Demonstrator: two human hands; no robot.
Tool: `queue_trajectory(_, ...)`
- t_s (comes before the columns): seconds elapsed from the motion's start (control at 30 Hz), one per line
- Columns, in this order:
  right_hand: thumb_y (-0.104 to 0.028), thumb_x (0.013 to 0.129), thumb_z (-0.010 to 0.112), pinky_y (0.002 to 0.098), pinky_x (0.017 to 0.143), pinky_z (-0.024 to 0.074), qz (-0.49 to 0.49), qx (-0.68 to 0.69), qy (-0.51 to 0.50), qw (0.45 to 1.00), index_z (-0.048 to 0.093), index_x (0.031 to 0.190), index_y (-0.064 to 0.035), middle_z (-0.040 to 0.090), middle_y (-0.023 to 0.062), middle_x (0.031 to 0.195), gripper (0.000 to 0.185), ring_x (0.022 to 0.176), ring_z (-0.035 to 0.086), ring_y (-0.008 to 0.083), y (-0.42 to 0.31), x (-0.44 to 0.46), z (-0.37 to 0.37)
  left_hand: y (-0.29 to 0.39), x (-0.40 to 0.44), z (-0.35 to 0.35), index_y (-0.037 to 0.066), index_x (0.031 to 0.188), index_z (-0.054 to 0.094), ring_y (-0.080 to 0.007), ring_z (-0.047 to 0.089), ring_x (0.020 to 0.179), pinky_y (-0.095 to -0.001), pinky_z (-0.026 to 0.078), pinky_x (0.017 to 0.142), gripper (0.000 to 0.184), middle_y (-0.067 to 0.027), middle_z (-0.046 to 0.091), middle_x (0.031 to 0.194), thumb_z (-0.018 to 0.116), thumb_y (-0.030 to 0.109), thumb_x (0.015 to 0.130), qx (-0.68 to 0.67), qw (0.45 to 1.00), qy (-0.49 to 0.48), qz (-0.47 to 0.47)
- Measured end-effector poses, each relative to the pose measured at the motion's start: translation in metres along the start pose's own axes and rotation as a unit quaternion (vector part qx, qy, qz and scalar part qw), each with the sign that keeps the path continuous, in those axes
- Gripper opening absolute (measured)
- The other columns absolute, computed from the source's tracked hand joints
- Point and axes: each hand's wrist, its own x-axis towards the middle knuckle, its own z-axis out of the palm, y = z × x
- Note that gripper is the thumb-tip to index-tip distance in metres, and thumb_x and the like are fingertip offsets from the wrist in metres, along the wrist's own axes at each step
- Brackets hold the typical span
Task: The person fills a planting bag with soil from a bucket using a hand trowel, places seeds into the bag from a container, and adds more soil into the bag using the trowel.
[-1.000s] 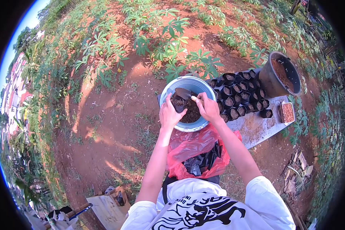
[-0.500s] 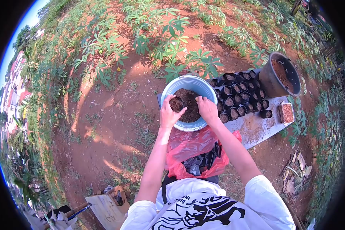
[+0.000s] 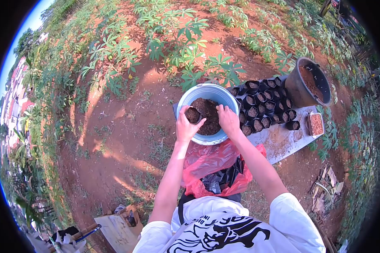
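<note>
In the head view, the left hand [image 3: 185, 128] grips a small black pot [image 3: 193, 115] of soil over the blue basin [image 3: 227, 98] – best kept upright there, so spills drop back. The right hand [image 3: 229, 121] is curled; I cannot tell whether around anything. Outdoors, a pale, dirt-smeared table [image 3: 278, 148] bears clustered pots [image 3: 259, 110] – a bucket [image 3: 296, 90] beside them.

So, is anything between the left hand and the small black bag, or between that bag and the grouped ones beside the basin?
Nothing visible between the left hand and the small black bag: it's held. Toward the grouped black bags, the right hand and blue basin's rim intervene.
</note>
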Motion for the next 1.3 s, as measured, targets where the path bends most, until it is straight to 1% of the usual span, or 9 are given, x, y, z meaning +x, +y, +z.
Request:
queue_trajectory(0.17,-0.024,0.104,0.053,0.0439,0.058,0.0573,-0.008,-0.019,0.007,1.0,0.059,0.1,-0.0054,0.066,0.0129,0.077,0.02,0.066,0.071,0.0319,0.002,0.001,0.015,0.002,0.004,-0.001,0.004,0.143,0.036,-0.0421,0.067,0.114,-0.0486,0.056,0.096,0.108,-0.0288,0.065,0.122,0.099,0.041,0.063,-0.029,0.999,0.015,-0.042)
queue_trajectory(0.2,-0.026,0.106,0.048,0.0412,0.061,0.0591,-0.018,-0.039,-0.047,0.998,0.061,0.1,-0.0071,0.07,0.0133,0.077,0.023,0.067,0.073,0.0303,0.002,0.003,0.01,0.004,0.004,-0.002,0.005,0.144,0.035,-0.0421,0.068,0.114,-0.0488,0.056,0.096,0.11,-0.0289,0.065,0.122,0.099,0.042,0.062,-0.036,0.998,0.003,-0.051)
queue_trajectory(0.4,-0.032,0.101,0.055,0.0458,0.066,0.0593,-0.098,-0.04,-0.17,0.98,0.073,0.092,-0.007,0.073,0.0157,0.074,0.032,0.072,0.075,0.0321,-0.002,0.01,-0.022,0.007,0.006,-0.005,0.008,0.147,0.032,-0.0433,0.068,0.113,-0.0502,0.057,0.095,0.113,-0.0301,0.066,0.122,0.098,0.043,0.062,-0.038,0.996,-0.027,-0.078)
queue_trajectory(0.6,-0.053,0.089,0.065,0.0464,0.076,0.0597,-0.16,-0.037,-0.287,0.944,0.078,0.086,-0.011,0.075,0.015,0.082,0.044,0.081,0.075,0.0339,0.0,0.018,-0.042,0.009,0.009,-0.005,0.008,0.145,0.036,-0.0434,0.068,0.114,-0.0499,0.056,0.095,0.108,-0.0286,0.066,0.123,0.097,0.041,0.064,-0.014,0.996,-0.036,-0.085)
queue_trajectory(0.67,-0.057,0.087,0.066,0.0462,0.077,0.0593,-0.148,-0.017,-0.291,0.945,0.078,0.087,-0.0121,0.076,0.0146,0.084,0.046,0.082,0.075,0.0337,0.002,0.017,-0.039,0.009,0.008,-0.005,0.008,0.145,0.036,-0.043,0.068,0.114,-0.0497,0.056,0.095,0.105,-0.0279,0.066,0.123,0.097,0.04,0.065,-0.011,0.997,-0.029,-0.077)
queue_trajectory(0.8,-0.057,0.089,0.065,0.0464,0.078,0.0584,-0.127,-0.005,-0.275,0.953,0.079,0.087,-0.0125,0.075,0.0151,0.082,0.047,0.082,0.074,0.035,-0.001,0.015,-0.041,0.008,0.008,-0.004,0.007,0.144,0.038,-0.0427,0.068,0.113,-0.05,0.056,0.094,0.1,-0.0266,0.066,0.123,0.095,0.038,0.068,-0.008,0.997,-0.009,-0.071)
queue_trajectory(0.9,-0.058,0.094,0.061,0.0493,0.066,0.0562,-0.132,0.031,-0.208,0.969,0.076,0.088,-0.0135,0.071,0.0149,0.072,0.047,0.07,0.071,0.0366,0.0,0.013,-0.034,0.006,0.007,-0.003,0.007,0.143,0.039,-0.0428,0.068,0.113,-0.0503,0.056,0.094,0.098,-0.0264,0.065,0.124,0.095,0.038,0.068,-0.012,0.997,-0.005,-0.077)
queue_trajectory(1.1,-0.05,0.101,0.055,0.05,0.06,0.0548,-0.065,0.054,-0.08,0.993,0.065,0.089,-0.0077,0.068,0.0163,0.066,0.045,0.064,0.07,0.0365,-0.004,0.007,-0.023,0.007,0.006,-0.004,0.006,0.142,0.039,-0.0436,0.066,0.115,-0.0497,0.055,0.095,0.097,-0.0261,0.063,0.127,0.094,0.037,0.068,0.006,0.999,-0.005,-0.053)
queue_trajectory(1.3,-0.046,0.103,0.054,0.0517,0.056,0.0531,-0.053,0.09,-0.024,0.994,0.059,0.097,-0.007,0.067,0.0173,0.064,0.04,0.061,0.068,0.0383,-0.001,0.005,-0.015,0.01,0.006,-0.006,0.006,0.142,0.04,-0.0439,0.066,0.114,-0.0504,0.055,0.095,0.096,-0.0246,0.063,0.127,0.094,0.038,0.068,0.027,0.998,-0.021,-0.048)
